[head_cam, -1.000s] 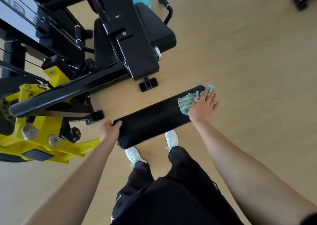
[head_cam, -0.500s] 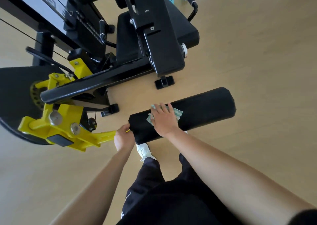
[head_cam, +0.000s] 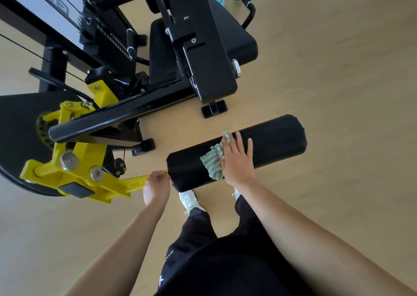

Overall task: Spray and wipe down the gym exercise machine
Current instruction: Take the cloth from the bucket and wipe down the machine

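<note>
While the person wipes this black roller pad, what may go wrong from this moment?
1. The right hand only presses the cloth with flat fingers on the rounded roller pad; the cloth may slip off and drop to the floor.
2. The left hand grips the yellow arm that carries the pad. If this grip loosens, the arm may swing, and the white shoe appears just below the pad.

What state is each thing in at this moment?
roller pad: horizontal, partly covered on top.
right hand: fingers straight, pressing the cloth.
cloth: partly spread on the roller pad, under the right hand.
left hand: curled round the yellow arm.
seat: bare, untouched.
</note>
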Tool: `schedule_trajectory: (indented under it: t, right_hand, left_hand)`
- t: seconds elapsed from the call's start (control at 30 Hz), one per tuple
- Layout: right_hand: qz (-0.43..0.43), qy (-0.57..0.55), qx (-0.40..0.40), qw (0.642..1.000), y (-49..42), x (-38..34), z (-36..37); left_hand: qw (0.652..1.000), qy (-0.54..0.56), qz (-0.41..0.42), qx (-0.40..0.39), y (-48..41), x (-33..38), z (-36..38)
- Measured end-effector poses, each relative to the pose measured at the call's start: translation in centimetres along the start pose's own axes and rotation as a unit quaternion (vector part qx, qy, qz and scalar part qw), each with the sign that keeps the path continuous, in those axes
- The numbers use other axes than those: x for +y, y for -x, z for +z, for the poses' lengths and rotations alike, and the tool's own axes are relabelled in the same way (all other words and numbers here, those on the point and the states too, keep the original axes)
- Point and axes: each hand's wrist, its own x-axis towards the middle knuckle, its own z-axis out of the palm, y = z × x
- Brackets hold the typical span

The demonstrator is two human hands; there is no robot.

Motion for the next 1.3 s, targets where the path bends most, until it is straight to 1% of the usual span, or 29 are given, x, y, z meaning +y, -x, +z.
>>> schedule_trajectory:
  t: [0.07, 0.17, 0.27, 0.37, 0.47, 0.57, 0.67, 0.8, 0.93, 1.07, 1.13, 1.2, 1.23, 1.3]
  right_hand:
    - [0.084, -0.015, 0.02, 0.996, -0.4, 3.5, -0.7]
    - [0.209, -0.046, 0.047, 0.976, -1.3, 8.2, -1.8]
    - [0.28, -0.059, 0.054, 0.957, -2.5, 11.9, -3.4]
    - [0.308, -0.067, 0.043, 0.948, -3.9, 13.7, -4.7]
    - [0.257, -0.052, 0.028, 0.965, -5.2, 12.8, -4.6]
    - [0.16, -0.011, 0.012, 0.987, -5.8, 9.5, -3.7]
    - [0.069, 0.005, -0.009, 0.998, -5.7, 5.0, -2.7]
    - [-0.051, 0.009, -0.023, 0.998, -4.9, -1.3, -1.1]
    - [-0.147, -0.009, -0.048, 0.988, -3.5, -7.9, 1.0]
    - [-0.193, -0.008, -0.057, 0.98, -1.9, -11.8, 2.7]
    - [-0.213, -0.004, -0.053, 0.976, -1.5, -11.5, 3.1]
    - [-0.227, 0.036, -0.057, 0.972, -1.3, -9.8, 2.6]
    - [-0.22, 0.054, -0.059, 0.972, -1.3, -8.7, 2.1]
    - [-0.165, 0.061, -0.057, 0.983, -1.2, -6.1, 0.9]
  left_hand:
    - [1.0, 0.001, 0.016, 0.001, -0.8, 1.3, 0.1]
    - [1.0, -0.009, 0.023, -0.011, -2.3, 2.9, 0.7]
    - [0.999, -0.014, 0.01, -0.035, -3.0, 4.3, 1.5]
    - [0.997, -0.046, 0.036, -0.049, -3.4, 4.3, 1.8]
    - [0.996, -0.062, 0.054, -0.04, -3.2, 3.2, 1.7]
    - [0.998, -0.003, 0.06, -0.027, -2.0, 2.4, 1.2]
    - [0.998, 0.038, 0.047, -0.023, -1.4, 1.3, 0.9]
    - [0.998, 0.055, 0.029, -0.024, -0.7, -0.1, 0.5]
    - [0.998, 0.054, 0.007, -0.032, 0.1, -2.0, 0.5]
    - [0.997, 0.054, -0.01, -0.048, 0.9, -3.5, 0.7]
    - [0.996, 0.053, -0.018, -0.064, 0.7, -3.7, 0.5]
    - [0.997, 0.038, -0.019, -0.072, 0.1, -3.6, 0.2]
    - [0.997, 0.03, -0.014, -0.065, -0.3, -3.3, 0.1]
    - [0.999, 0.034, -0.002, -0.036, -0.8, -2.4, -0.2]
